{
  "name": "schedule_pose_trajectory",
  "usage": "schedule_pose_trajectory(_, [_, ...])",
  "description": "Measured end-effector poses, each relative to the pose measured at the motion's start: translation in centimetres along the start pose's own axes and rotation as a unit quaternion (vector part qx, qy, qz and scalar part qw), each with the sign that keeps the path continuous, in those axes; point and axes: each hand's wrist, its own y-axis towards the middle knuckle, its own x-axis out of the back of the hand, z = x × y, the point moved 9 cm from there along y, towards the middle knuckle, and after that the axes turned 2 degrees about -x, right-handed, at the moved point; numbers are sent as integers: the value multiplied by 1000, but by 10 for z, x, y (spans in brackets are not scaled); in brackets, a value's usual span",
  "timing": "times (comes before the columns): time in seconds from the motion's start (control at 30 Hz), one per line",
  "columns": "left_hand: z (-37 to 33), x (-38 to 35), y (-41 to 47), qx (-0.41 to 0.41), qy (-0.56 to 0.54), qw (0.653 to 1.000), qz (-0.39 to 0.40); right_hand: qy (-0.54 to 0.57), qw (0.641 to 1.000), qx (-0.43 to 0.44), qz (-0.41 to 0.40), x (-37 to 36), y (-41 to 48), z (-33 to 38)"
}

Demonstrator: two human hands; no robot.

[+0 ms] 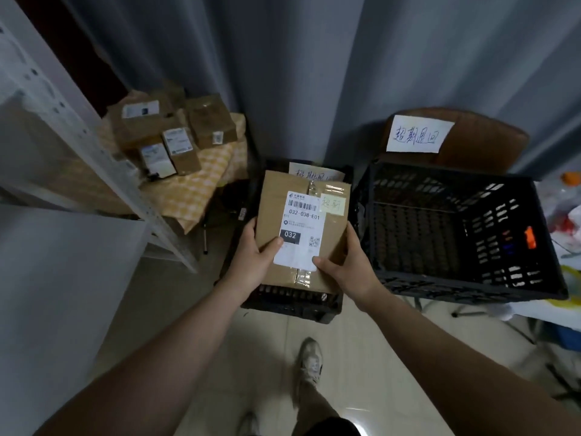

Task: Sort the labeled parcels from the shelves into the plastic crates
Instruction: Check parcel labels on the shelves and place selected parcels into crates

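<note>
Both hands on one parcel (333, 231): a flat rectangular box of brown corrugated cardboard, with clear glossy tape along the centre seam.

- Left hand (251, 253) grips the left edge, thumb on top at the lower left of the shipping label (301, 228), fingers wrapped under.
- Right hand (349, 262) grips the right edge, thumb tip on the label's lower right corner.
- The label is white and glossy: barcode, "032-038-E01", and a black block with "032". A pale yellow sticky note (334, 204) with handwriting sits just right of it, beyond the right thumb.
- The parcel is directly over the small crate (292, 305), black moulded plastic with a ribbed rim showing below the hands. Can't tell if the box is touching it. A white paper slip (317, 174) sticks up at the crate's far side.
- Right of the right hand is the big crate (471, 286), black plastic with slotted lattice walls and a gridded floor. Beyond it is a brown rounded chair back (490, 143) carrying a white handwritten sign (419, 133).
- Far left of the left hand is a small table (195, 190) under yellow checked cloth, with a stack of taped cardboard boxes (210, 124) with white labels.
- Nearer on that side is a white perforated metal shelf upright (147, 212), seen slanted.
- Beyond all of this hangs a grey pleated curtain (283, 73). The floor (361, 357) is glossy beige tile, with a mesh sneaker (309, 361) below the hands.
</note>
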Motion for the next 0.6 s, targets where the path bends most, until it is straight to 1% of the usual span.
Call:
schedule_pose_trajectory(0.07, [18, -21, 27, 16, 25, 1000, 5, -7, 1000, -29, 9, 8, 28, -24])
schedule_pose_trajectory(0.2, [62, -52, 67, 29, 110, 993, 31, -33, 994, -102, 23, 10, 72, -77])
schedule_pose_trajectory(0.3, [103, -71, 81, 91, 83, 990, 68, -59, 985, -159, 27, 4, 90, -119])
schedule_pose_trajectory(0.43, [149, -88, 87, 150, 65, 980, 111, -82, 975, -207, 23, -4, 97, -160])
schedule_pose_trajectory(0.5, [158, -93, 86, 159, 64, 977, 128, -92, 971, -219, 15, -5, 96, -170])
schedule_pose_trajectory(0.6, [159, -97, 86, 157, 72, 977, 127, -102, 970, -220, -11, -5, 94, -173])
